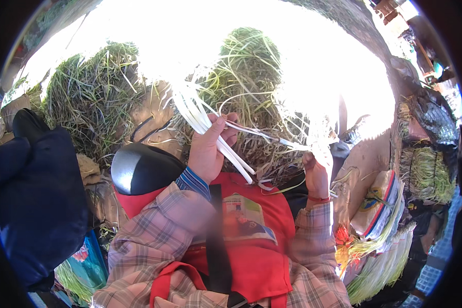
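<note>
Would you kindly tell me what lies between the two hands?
In the head view, thin pale stalk strands span from the left hand, which grips a bunch of white stalks, to the right hand.

The left hand (206,150) holds a bundle of stalks (210,131) at centre, the right hand (315,177) just right of it (a thin strand (256,132) runs between them). Grass heaps (95,97) lie far behind; more bundles (382,262) lie near right.

Grass heaps (92,92) behind, black helmet (141,168), dark bag (36,205) left.
</note>
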A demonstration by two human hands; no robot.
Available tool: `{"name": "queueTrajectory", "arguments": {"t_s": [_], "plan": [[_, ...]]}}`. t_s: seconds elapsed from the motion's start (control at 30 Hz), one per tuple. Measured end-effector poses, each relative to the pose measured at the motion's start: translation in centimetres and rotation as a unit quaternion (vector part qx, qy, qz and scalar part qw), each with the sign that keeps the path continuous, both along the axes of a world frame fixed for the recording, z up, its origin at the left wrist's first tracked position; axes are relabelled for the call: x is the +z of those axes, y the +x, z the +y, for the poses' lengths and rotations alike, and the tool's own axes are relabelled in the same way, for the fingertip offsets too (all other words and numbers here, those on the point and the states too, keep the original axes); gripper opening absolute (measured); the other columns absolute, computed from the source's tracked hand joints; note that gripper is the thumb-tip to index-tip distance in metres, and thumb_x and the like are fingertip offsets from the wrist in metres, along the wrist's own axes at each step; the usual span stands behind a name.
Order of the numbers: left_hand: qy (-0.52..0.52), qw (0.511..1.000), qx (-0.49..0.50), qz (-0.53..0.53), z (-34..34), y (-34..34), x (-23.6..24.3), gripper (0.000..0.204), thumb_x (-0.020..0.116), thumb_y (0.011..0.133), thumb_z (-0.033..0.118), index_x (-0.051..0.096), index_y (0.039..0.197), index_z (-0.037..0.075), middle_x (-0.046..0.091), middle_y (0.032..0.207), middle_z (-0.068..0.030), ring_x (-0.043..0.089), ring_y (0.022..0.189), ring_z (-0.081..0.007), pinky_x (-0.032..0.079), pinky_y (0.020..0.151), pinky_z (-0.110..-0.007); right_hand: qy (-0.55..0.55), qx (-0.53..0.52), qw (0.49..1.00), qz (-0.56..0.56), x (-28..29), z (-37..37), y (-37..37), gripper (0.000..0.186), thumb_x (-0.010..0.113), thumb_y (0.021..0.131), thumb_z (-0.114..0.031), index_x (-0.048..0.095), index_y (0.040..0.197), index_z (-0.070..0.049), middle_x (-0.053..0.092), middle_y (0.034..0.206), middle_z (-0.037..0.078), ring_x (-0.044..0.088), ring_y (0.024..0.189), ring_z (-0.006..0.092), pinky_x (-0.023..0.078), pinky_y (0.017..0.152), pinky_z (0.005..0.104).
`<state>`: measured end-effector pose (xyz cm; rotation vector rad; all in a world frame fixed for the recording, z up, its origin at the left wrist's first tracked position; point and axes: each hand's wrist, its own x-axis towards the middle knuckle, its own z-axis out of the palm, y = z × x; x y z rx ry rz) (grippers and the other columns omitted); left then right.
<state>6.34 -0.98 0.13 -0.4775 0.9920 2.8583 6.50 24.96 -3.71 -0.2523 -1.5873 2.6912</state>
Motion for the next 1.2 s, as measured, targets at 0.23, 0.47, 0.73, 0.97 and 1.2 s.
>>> {"name": "queueTrajectory", "arguments": {"t_s": [0.23,0.47,0.73,0.97,1.2], "plan": [[0.030,0.991,0.115,-0.054,-2.9,-0.5,0.5,0.013,0.054,0.085,0.018,0.047,0.094,0.010,0.059,0.095,-0.0059,0.058,0.086,-0.0168,0.045,0.070,-0.029,0.119,-0.323,0.929,-0.136,-1.7,14.1,-0.1,0.012,0.058,0.081,-0.019,0.050,0.077,-0.012,0.045,0.063,-0.003,0.040,0.053,0.0035,0.034,0.047,0.0183],[-0.074,0.994,0.067,-0.043,-1.1,0.0,0.3,0.018,0.056,0.084,0.019,0.046,0.095,0.010,0.061,0.090,-0.0095,0.061,0.077,-0.0176,0.048,0.063,-0.028,0.581,-0.091,0.804,0.091,3.4,5.7,-1.0,0.027,0.063,0.077,-0.016,0.053,0.099,-0.002,0.052,0.074,0.003,0.040,0.058,0.0086,0.038,0.057,0.0211],[-0.107,0.993,0.049,-0.033,-1.1,0.4,0.2,0.014,0.055,0.084,0.018,0.046,0.091,0.011,0.060,0.085,-0.0084,0.059,0.073,-0.0150,0.047,0.061,-0.025,0.464,0.163,0.853,0.177,5.1,-9.3,-1.0,0.010,0.055,0.082,-0.012,0.055,0.087,-0.003,0.054,0.076,0.003,0.050,0.068,0.0135,0.041,0.062,0.0268],[-0.117,0.993,-0.008,-0.022,-0.5,0.5,0.0,0.016,0.054,0.084,0.018,0.049,0.097,0.008,0.059,0.082,-0.0057,0.057,0.071,-0.0123,0.045,0.059,-0.023,0.290,0.160,0.935,0.130,5.7,-5.8,-1.1,0.027,0.048,0.087,-0.024,0.049,0.105,-0.003,0.055,0.095,0.003,0.052,0.088,0.0134,0.038,0.074,0.0237],[-0.094,0.995,0.030,-0.021,-0.9,0.3,0.1,0.023,0.054,0.084,0.014,0.048,0.104,0.005,0.059,0.081,-0.0063,0.056,0.068,-0.0105,0.044,0.056,-0.021,-0.058,0.056,0.996,0.037,4.3,-5.0,-0.8,0.013,0.048,0.086,-0.019,0.049,0.090,-0.006,0.044,0.073,0.001,0.043,0.064,0.0115,0.035,0.059,0.0247]]}}
